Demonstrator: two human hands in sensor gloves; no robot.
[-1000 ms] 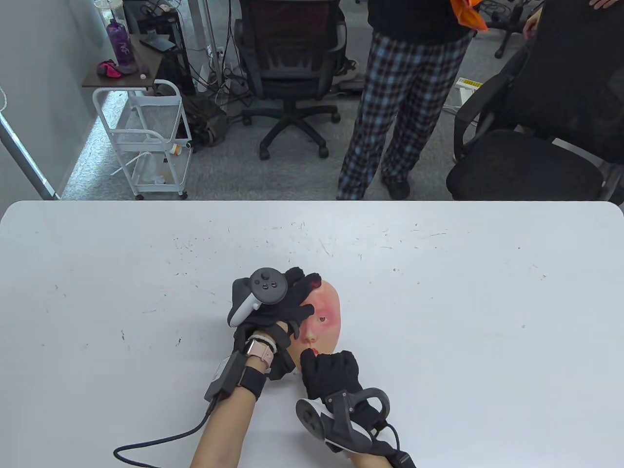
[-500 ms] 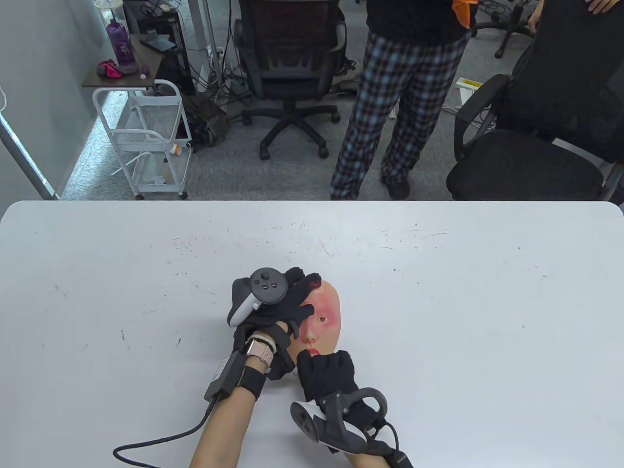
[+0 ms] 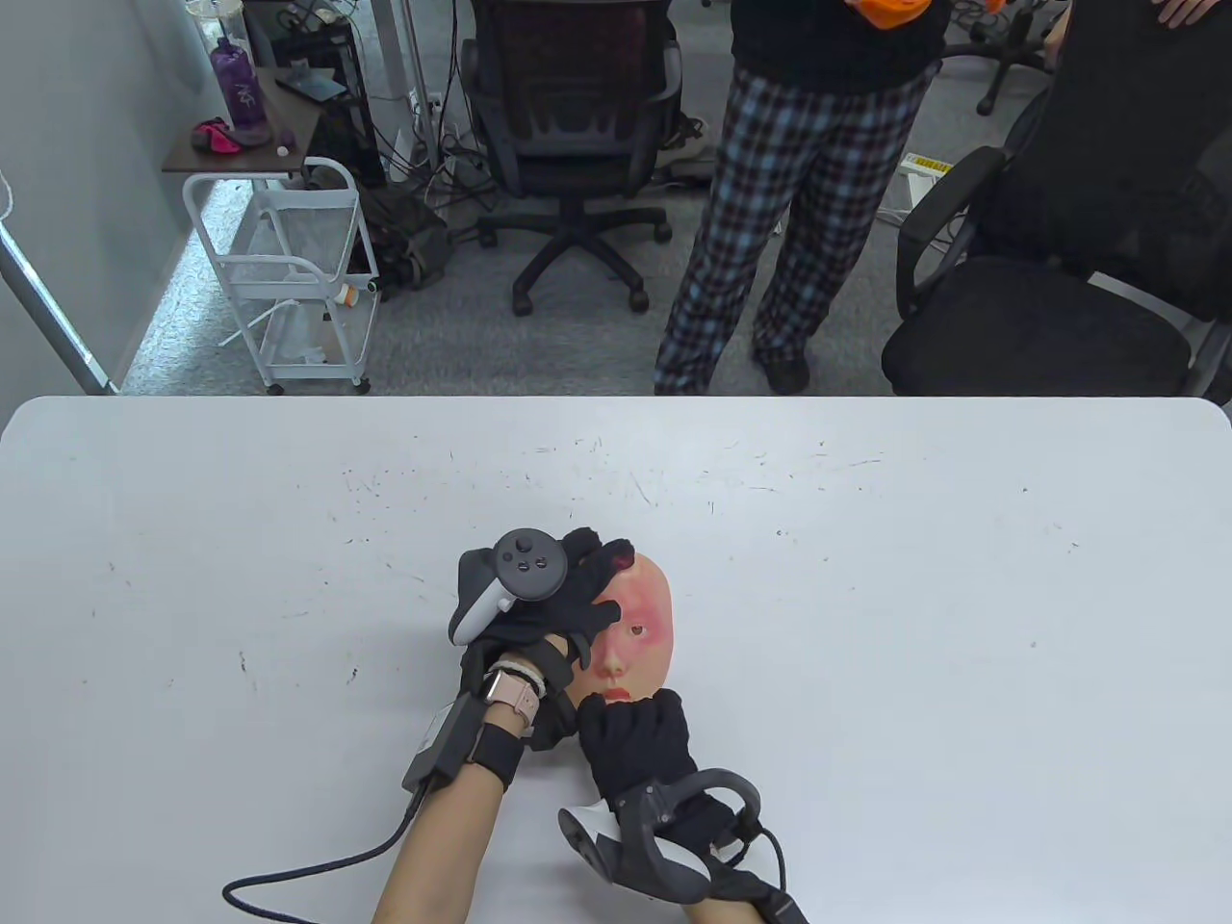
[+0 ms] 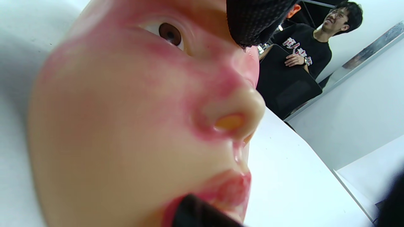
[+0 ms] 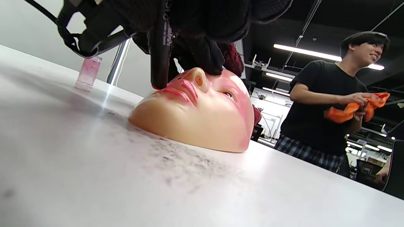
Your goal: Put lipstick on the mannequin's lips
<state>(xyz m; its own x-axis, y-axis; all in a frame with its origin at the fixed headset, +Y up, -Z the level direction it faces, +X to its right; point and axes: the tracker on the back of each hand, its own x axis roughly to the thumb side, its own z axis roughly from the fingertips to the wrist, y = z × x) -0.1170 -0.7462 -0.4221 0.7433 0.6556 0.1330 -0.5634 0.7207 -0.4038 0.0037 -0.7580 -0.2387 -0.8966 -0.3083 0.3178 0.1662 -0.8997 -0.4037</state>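
Scuffed white table (image 3: 866,577) before office chairs carries the mannequin face (image 3: 640,616) at lower centre, left hand (image 3: 568,602) spread over its forehead, right hand (image 3: 635,736) below pinching a lipstick (image 5: 159,47) on the lips (image 5: 183,90).

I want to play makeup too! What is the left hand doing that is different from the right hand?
The left hand lies spread over the top of the mannequin face, steadying it; the right hand is curled in a fist down by the lips.
The right hand holds a dark lipstick with its tip on the lips; the left hand holds no tool.
Both wear black gloves with a tracker strapped on the back.
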